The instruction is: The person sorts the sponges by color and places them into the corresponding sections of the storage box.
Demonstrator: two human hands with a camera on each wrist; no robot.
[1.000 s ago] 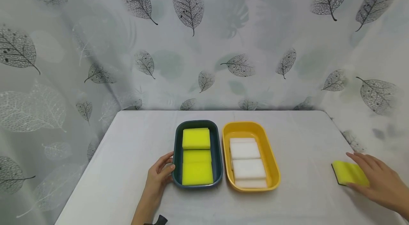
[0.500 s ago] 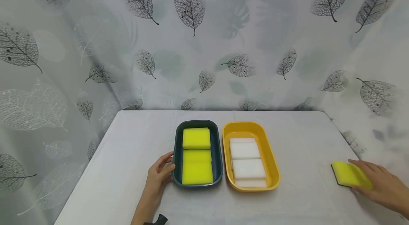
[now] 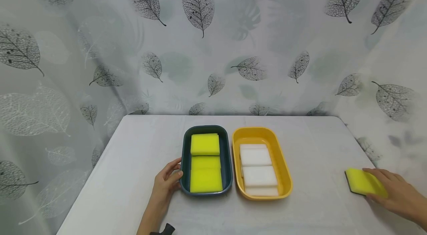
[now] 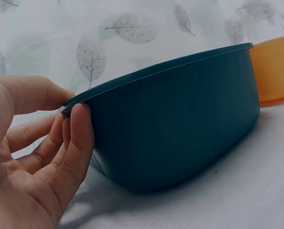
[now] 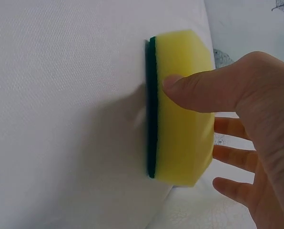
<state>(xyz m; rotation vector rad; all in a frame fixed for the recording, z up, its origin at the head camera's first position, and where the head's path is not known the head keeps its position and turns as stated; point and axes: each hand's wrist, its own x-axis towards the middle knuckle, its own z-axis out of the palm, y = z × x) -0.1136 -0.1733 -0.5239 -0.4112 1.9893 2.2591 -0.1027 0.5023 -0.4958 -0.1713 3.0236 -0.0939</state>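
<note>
At the table's right side my right hand [image 3: 398,194] grips a yellow sponge [image 3: 363,182] with a dark green scouring layer underneath. In the right wrist view the thumb presses the near side of the sponge [image 5: 180,138], and the other fingers reach round its far side. My left hand [image 3: 166,179] pinches the rim of a dark teal plastic tub [image 3: 228,161] at its left side. The left wrist view has the thumb on top of the tub's rim and the fingers [image 4: 80,129] against the wall below. Several yellow sponges [image 3: 205,144] lie inside this tub.
Just right of the teal tub stands a yellow-orange tub [image 3: 283,164] holding several white sponges [image 3: 260,176]. Both rest on a white-covered table [image 3: 320,146]. Leaf-patterned curtains [image 3: 200,53] hang behind and beside it.
My right hand's fingers have drawn back from above the sponge to its right end and closed round it. The sponge has shifted very slightly. My left hand and both tubs stay put.
</note>
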